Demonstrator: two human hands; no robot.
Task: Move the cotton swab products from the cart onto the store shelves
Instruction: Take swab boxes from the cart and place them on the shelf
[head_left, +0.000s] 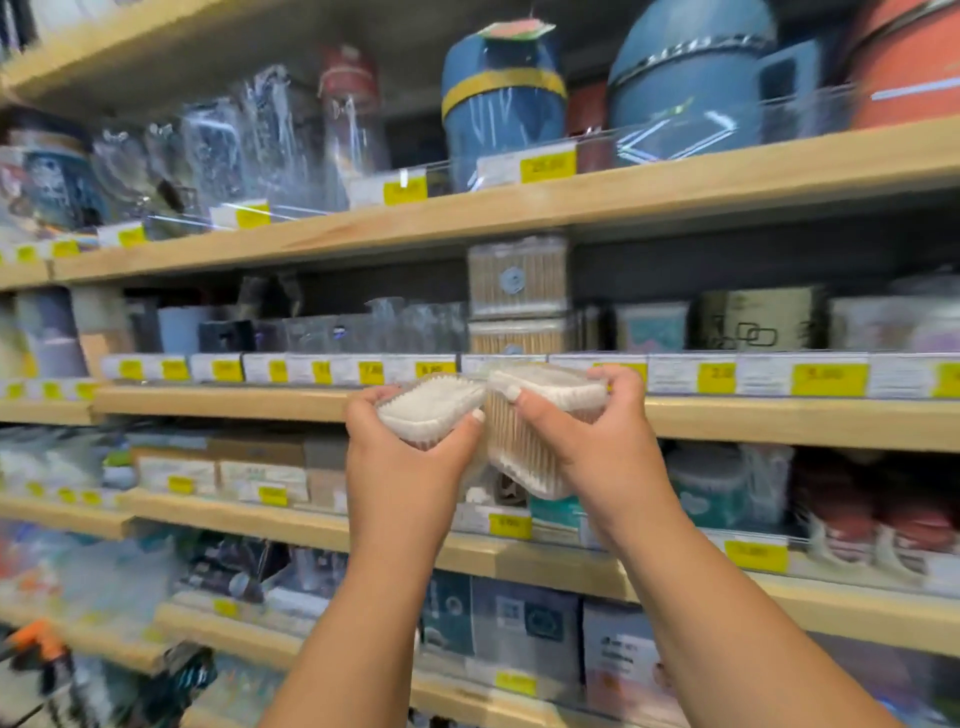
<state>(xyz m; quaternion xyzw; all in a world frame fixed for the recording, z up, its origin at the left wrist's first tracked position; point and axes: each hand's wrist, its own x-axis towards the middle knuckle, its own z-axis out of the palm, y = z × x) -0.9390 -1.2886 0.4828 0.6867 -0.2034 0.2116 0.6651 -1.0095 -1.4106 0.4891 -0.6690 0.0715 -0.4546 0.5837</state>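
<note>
My left hand (405, 457) grips a clear box of cotton swabs (428, 408), white tips facing me. My right hand (587, 447) grips a second clear swab box (524, 447), its wooden sticks showing through the side. The two boxes touch each other in front of the wooden shelf edge (234, 402). On the shelf behind them, two more swab boxes (517, 296) stand stacked one on the other. The cart is out of view.
Wooden shelves with yellow price tags (828, 379) fill the view. Blue and red containers (501, 104) sit on the upper shelf, clear organisers (374, 325) left of the stacked boxes, and boxed goods (498, 618) on the lower shelves.
</note>
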